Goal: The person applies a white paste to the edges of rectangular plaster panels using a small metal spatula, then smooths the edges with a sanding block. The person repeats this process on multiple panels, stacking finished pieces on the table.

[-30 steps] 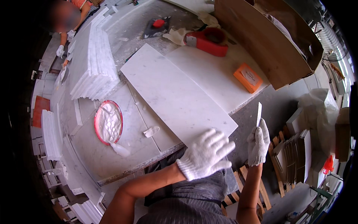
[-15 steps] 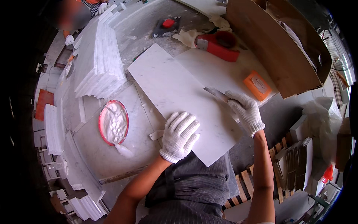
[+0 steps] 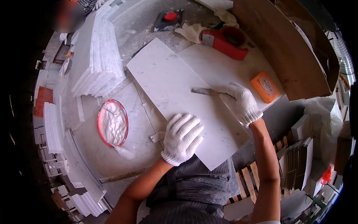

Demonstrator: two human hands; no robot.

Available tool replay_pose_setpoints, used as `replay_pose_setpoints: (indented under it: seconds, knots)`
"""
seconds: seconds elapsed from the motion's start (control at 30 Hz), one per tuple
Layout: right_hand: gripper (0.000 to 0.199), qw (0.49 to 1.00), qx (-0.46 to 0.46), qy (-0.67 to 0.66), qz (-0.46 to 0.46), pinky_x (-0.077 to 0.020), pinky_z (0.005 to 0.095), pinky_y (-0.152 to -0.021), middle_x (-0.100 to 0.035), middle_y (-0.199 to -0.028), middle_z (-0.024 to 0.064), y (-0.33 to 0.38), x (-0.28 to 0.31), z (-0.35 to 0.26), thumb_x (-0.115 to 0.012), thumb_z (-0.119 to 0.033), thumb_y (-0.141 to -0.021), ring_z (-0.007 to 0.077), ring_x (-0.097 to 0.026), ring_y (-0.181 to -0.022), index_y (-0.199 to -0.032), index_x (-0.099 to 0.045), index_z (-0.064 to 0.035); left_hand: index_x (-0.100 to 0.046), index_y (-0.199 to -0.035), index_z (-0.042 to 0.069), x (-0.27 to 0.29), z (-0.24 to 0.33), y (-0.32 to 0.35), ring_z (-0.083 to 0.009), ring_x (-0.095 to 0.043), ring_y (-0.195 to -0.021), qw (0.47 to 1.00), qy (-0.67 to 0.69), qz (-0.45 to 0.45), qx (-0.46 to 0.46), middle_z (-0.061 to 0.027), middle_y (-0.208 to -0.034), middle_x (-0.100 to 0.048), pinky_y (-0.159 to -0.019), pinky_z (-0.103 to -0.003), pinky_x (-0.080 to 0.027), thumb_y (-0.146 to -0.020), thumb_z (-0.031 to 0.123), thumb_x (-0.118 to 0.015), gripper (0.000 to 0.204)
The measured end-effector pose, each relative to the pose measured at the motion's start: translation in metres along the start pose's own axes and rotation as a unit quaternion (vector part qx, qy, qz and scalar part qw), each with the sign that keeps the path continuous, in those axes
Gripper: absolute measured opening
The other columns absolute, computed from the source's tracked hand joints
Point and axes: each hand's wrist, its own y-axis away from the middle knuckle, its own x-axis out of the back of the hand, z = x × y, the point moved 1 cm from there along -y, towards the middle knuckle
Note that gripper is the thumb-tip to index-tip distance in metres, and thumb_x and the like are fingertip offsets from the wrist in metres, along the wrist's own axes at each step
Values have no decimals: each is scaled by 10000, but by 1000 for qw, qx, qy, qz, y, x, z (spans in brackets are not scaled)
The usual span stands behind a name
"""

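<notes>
A white marble tile (image 3: 167, 82) with faint grey specks lies at a slant in front of me, one corner toward my body. My left hand (image 3: 182, 138), in a white knitted glove, rests with fingers stretched out on the tile's left edge. In the same kind of glove, my right hand (image 3: 236, 100) is closed round a scraper with a flat grey metal blade (image 3: 203, 91). The blade points left over the tile, low against its surface; its handle is hidden in the glove. Beside my left hand is a small white strip (image 3: 158, 137).
A red-rimmed bowl of white paste (image 3: 113, 123) stands left. Behind it is a stack of marble tiles (image 3: 97, 56). An orange box (image 3: 264, 87), a red tape dispenser (image 3: 225, 42) and a cardboard box (image 3: 279, 48) lie right and behind. Another person (image 3: 67, 16) is far left.
My right hand has shifted slightly left with the scraper, whose blade now lies more level and farther over the tile. My left hand stays in place on the tile.
</notes>
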Motion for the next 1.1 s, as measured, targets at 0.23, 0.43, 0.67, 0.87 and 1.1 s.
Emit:
replay_pose_setpoints:
  seconds: [0.23,0.43,0.67,0.87,1.1]
  knots:
    - [217,987,-99,-93,-83,-508,298,-736,-653,-857,92,50,45,2,-654,-22,-868,178,-635,-803,-1076,-711,1,-706,-1108,92,0,-3,1,-316,-522,-1255,1000,13,-12,11,-95,-1257,-621,-1126,-521,-326,-897,280,-621,296]
    - [309,924,-285,-170,191,-510,263,-813,-690,-988,55,137,25,22,-628,-3,-879,124,-625,-870,-1182,-680,26,-698,-1101,105,1,-3,-1,-313,-533,-1233,1000,17,-12,13,-88,-1240,-626,-1098,-510,-336,-909,313,-626,292]
    - [467,875,-336,-170,306,-488,253,-860,-691,-1019,58,162,-8,18,-589,74,-888,102,-612,-917,-1344,-603,-25,-711,-1121,112,0,-5,1,-304,-514,-1254,999,8,-27,16,-73,-1274,-615,-1123,-512,-324,-945,335,-578,314]
    - [391,904,-278,-60,320,-506,271,-823,-697,-996,72,150,-17,21,-623,93,-878,132,-633,-882,-1247,-662,-30,-713,-1122,122,-2,-6,1,-297,-511,-1263,1000,5,-24,16,-67,-1278,-615,-1125,-509,-323,-947,344,-579,312]
    - [296,917,-241,-12,318,-512,276,-812,-693,-977,73,146,-21,21,-629,96,-878,144,-646,-885,-1148,-689,-9,-715,-1109,123,-1,-6,2,-295,-524,-1254,1000,13,-20,17,-68,-1271,-619,-1116,-507,-336,-939,323,-593,290]
